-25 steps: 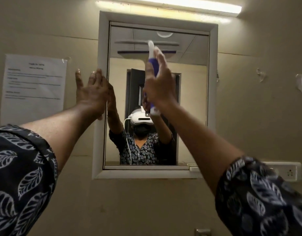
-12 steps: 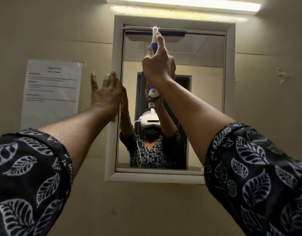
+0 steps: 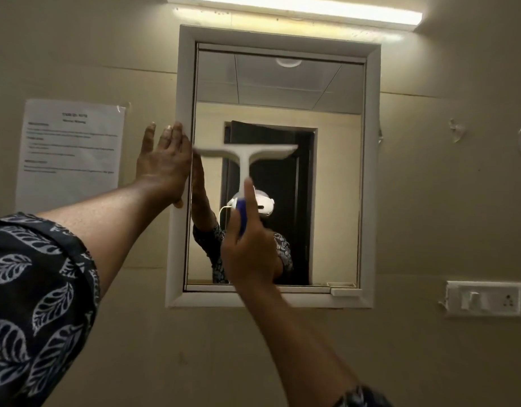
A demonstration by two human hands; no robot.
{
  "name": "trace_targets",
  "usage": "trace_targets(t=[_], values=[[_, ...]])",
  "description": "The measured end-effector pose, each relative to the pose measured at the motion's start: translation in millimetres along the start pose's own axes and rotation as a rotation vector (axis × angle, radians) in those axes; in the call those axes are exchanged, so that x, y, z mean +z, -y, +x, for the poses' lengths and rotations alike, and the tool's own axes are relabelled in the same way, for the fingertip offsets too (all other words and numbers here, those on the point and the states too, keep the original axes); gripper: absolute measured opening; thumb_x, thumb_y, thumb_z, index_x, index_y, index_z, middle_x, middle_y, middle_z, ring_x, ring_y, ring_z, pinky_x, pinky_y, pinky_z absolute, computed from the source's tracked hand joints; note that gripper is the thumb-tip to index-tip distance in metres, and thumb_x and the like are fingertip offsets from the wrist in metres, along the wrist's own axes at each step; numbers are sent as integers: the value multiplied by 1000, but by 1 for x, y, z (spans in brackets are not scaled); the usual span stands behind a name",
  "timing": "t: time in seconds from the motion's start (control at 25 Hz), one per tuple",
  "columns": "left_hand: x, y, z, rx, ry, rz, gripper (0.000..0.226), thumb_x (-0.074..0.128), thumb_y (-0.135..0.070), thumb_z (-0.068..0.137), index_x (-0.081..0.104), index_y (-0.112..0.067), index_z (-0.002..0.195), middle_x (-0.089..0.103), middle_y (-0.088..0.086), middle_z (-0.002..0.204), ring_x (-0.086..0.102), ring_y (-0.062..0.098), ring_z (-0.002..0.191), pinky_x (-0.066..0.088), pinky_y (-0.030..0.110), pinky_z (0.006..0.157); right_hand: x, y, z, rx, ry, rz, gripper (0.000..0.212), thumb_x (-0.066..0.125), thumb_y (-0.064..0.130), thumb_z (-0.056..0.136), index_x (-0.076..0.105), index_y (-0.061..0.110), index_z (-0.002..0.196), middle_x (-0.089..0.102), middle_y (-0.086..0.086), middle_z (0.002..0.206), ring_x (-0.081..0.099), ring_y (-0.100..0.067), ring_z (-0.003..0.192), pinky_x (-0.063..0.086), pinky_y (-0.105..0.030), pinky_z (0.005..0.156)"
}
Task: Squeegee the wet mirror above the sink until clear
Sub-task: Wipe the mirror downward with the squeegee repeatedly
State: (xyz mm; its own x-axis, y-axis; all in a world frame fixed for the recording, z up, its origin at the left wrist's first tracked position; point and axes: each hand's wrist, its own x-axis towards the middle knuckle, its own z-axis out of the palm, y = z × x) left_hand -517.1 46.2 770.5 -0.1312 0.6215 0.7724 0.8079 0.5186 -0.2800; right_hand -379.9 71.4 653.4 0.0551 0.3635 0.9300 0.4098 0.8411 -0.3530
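The mirror [image 3: 326, 118] hangs on the beige wall in a white frame [image 3: 373, 171]. My right hand [image 3: 250, 251] grips the blue handle of a white squeegee [image 3: 244, 155], index finger stretched up along the stem. Its blade lies level against the left half of the glass, about mid-height, blurred by motion. My left hand [image 3: 164, 165] presses flat with straight fingers on the frame's left edge and the wall beside it. The sink is out of view.
A printed paper notice [image 3: 70, 151] is taped to the wall left of the mirror. A white switch and socket plate [image 3: 485, 298] sits at lower right. A tube light [image 3: 297, 5] glows above the frame. A small white latch [image 3: 343, 290] sits on the frame's bottom right.
The squeegee has come down from the top edge of the mirror to about mid-height, with my right hand dropping toward the lower frame. My left hand has stayed on the left frame edge.
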Motion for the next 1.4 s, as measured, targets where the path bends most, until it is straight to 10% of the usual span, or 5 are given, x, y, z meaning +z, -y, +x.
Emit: trace_targets(t=[0.36, 0.76, 0.96, 1.16, 1.4], values=[[1, -2, -1, 0, 21, -123, 122, 81, -20, 70, -10, -2, 150, -16, 16, 157, -13, 29, 146, -8, 36, 117, -20, -54, -152, -82, 112, -31, 59, 62, 22, 84, 35, 25, 137, 61, 9, 54, 49, -2, 40, 40, -2, 45], [-2, -6, -1, -24, 22, -142, 129, 85, -21, 64, -9, -1, 150, -14, 16, 158, -11, 30, 147, -7, 36, 117, -53, -29, -74, -27, 34, 81, 46, 30, 44, 93, 23, 45, 139, 58, 10, 68, 52, -1, 46, 43, -8, 44], [-1, -6, 1, -29, 12, -145, 130, 86, -22, 62, -7, -2, 150, -13, 16, 158, -11, 30, 147, -6, 36, 118, -75, 11, 66, -195, -137, 65, 45, 37, 22, 99, 28, 16, 143, 53, 8, 66, 53, -10, 47, 50, -18, 45], [-1, -8, 2, -35, 10, -150, 131, 87, -19, 61, -7, -2, 150, -14, 16, 158, -11, 29, 147, -7, 36, 117, -78, 36, 143, -103, -177, 106, 50, 45, 19, 96, 30, 14, 143, 56, -10, 130, 62, -18, 102, 53, -24, 80], [-2, -7, 3, -30, 25, -141, 131, 87, -18, 61, -8, -1, 150, -14, 16, 158, -11, 30, 147, -6, 36, 118, -70, 38, 153, -60, -111, 69, 49, 43, 20, 97, 29, 15, 144, 48, -9, 139, 54, -21, 116, 49, -27, 90]])
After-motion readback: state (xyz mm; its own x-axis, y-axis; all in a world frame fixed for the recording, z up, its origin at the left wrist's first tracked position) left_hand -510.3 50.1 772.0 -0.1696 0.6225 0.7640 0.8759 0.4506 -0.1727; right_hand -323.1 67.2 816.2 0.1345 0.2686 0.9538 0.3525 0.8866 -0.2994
